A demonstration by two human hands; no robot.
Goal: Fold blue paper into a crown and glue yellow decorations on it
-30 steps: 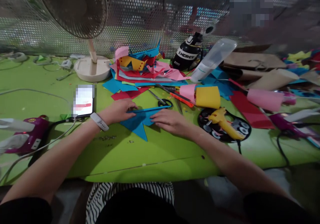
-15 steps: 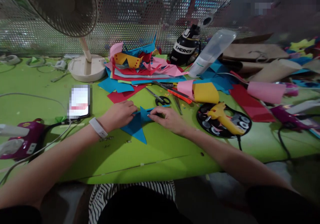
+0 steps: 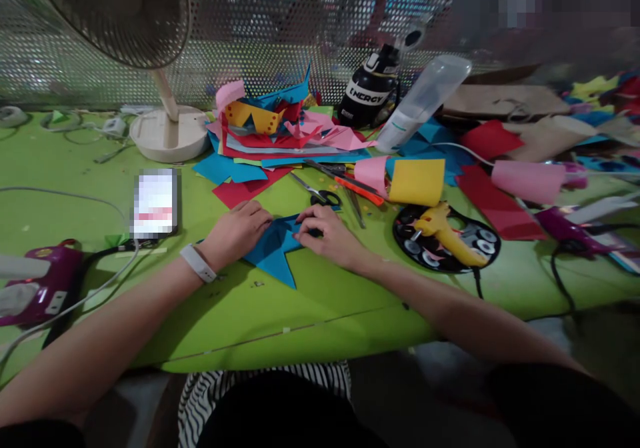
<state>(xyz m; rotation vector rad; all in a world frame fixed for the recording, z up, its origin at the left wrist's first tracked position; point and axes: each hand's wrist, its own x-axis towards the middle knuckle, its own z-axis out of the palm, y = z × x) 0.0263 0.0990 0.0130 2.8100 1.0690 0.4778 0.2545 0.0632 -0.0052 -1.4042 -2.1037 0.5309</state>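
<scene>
Blue paper (image 3: 274,256) lying pinched between both hands (image 3: 280,230), scissors (image 3: 320,193) resting just beyond, worktop edge (image 3: 280,355) running nearer.

Beyond the hands, a glossy black bottle (image 3: 367,91) bears a white band; right of them, a yellow glue gun (image 3: 450,238) tops a black, white-and-pink patterned palette-shaped pad (image 3: 407,235).

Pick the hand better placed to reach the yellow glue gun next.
Right, likely: the right hand is nearer the glue gun, lying on that side. The left hand is across the blue paper and would probably cross the right arm.
</scene>
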